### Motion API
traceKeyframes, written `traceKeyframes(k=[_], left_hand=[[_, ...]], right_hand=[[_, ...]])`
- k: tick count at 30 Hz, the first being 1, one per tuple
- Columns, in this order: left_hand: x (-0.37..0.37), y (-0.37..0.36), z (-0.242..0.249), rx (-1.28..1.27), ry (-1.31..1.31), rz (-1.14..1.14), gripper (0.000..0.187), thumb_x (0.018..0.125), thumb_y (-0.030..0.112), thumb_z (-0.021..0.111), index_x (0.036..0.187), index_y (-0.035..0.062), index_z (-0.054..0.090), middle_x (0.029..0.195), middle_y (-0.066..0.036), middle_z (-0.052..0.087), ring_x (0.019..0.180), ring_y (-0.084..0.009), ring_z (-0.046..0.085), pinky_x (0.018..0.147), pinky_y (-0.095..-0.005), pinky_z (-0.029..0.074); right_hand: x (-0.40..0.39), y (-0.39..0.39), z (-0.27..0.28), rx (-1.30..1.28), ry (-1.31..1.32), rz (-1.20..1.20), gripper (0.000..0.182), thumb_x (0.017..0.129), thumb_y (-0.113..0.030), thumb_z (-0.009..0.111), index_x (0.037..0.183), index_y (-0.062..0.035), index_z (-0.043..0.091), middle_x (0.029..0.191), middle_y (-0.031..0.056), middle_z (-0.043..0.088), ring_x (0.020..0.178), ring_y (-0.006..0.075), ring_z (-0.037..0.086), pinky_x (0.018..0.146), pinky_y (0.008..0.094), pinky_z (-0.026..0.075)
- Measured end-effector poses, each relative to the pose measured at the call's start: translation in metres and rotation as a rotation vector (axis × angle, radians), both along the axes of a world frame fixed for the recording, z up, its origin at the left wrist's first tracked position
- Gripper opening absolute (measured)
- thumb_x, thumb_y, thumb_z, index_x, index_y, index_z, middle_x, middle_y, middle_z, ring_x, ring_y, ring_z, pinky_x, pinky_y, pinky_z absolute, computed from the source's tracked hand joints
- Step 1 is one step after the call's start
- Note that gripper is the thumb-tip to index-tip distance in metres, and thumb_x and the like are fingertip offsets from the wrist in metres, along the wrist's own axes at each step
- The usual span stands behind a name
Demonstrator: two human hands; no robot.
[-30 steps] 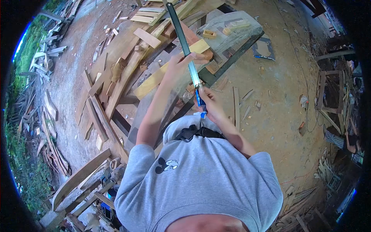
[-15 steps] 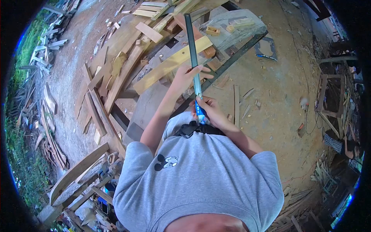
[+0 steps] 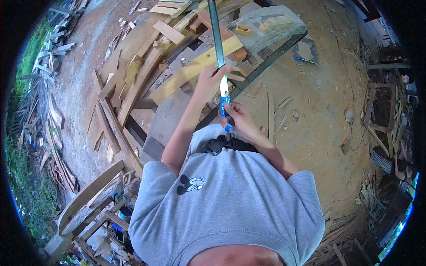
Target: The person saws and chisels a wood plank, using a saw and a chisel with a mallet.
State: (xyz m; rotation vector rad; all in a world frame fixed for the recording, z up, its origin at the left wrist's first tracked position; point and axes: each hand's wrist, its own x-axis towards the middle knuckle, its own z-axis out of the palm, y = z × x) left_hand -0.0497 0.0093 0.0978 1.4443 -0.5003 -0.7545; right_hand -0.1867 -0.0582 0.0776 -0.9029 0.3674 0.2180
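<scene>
A long narrow metal blade (image 3: 216,35) with a blue handle (image 3: 225,106) points away from my body over the wood pile. My right hand (image 3: 236,116) is closed around the blue handle near my waist. Farther up, my left hand (image 3: 212,80) pinches the blade between thumb and fingers, with some other fingers stretched out to the right. Beyond my hands, a pale yellow plank (image 3: 195,71) lies slantwise under the blade. Part of the handle is hidden by my right fingers.
Boards and offcuts (image 3: 146,84) are heaped ahead and left. A grey slab (image 3: 270,26) carries a small wooden block (image 3: 243,29). A curved timber (image 3: 88,193) stands at lower left. On the right are a wooden frame (image 3: 366,106) and scraps on the dirt floor.
The blade and blue handle have moved forward, away from my waist. Both hands have shifted slightly up and left, and more of the handle's lower end now shows.
</scene>
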Motion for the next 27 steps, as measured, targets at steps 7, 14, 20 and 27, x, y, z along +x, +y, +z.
traceKeyframes(k=[7, 14, 20, 27], left_hand=[[-0.001, -0.009, 0.008, 0.003, -0.018, 0.026, 0.029, 0.087, 0.022, 0.042, 0.093, -0.0014, 0.059, 0.076, -0.007, 0.065, 0.056, -0.0045, 0.049, 0.049, -0.0193, 0.038], [-0.003, -0.012, 0.026, -0.007, 0.007, -0.048, 0.032, 0.088, 0.024, 0.043, 0.094, -0.0038, 0.058, 0.081, -0.01, 0.064, 0.074, -0.0129, 0.06, 0.068, -0.023, 0.043], [-0.007, -0.014, 0.032, -0.001, -0.138, -0.02, 0.031, 0.088, 0.024, 0.043, 0.095, -0.0023, 0.058, 0.08, -0.009, 0.064, 0.076, -0.0121, 0.056, 0.072, -0.0243, 0.041], [-0.01, -0.015, 0.03, 0.041, -0.359, -0.007, 0.029, 0.088, 0.023, 0.042, 0.096, 0.001, 0.06, 0.077, -0.005, 0.064, 0.067, -0.0074, 0.048, 0.066, -0.0228, 0.039]], right_hand=[[0.008, -0.007, 0.006, 0.155, -0.02, 0.066, 0.031, 0.09, -0.03, 0.039, 0.079, -0.0023, 0.048, 0.059, 0.0021, 0.045, 0.051, 0.0098, 0.042, 0.05, 0.025, 0.036], [0.009, -0.013, -0.006, 0.492, -0.053, 0.167, 0.03, 0.09, -0.03, 0.039, 0.085, -0.0019, 0.05, 0.06, 0.0011, 0.043, 0.051, 0.0088, 0.04, 0.048, 0.0227, 0.033], [0.011, -0.007, 0.009, 0.267, -0.035, 0.105, 0.03, 0.089, -0.028, 0.042, 0.088, -0.0007, 0.054, 0.066, 0.004, 0.051, 0.051, 0.0084, 0.043, 0.046, 0.0205, 0.033], [0.008, -0.006, 0.004, 0.179, -0.024, 0.106, 0.027, 0.089, -0.028, 0.041, 0.088, -0.0024, 0.05, 0.069, 0.0041, 0.049, 0.054, 0.0096, 0.041, 0.05, 0.0211, 0.034]])
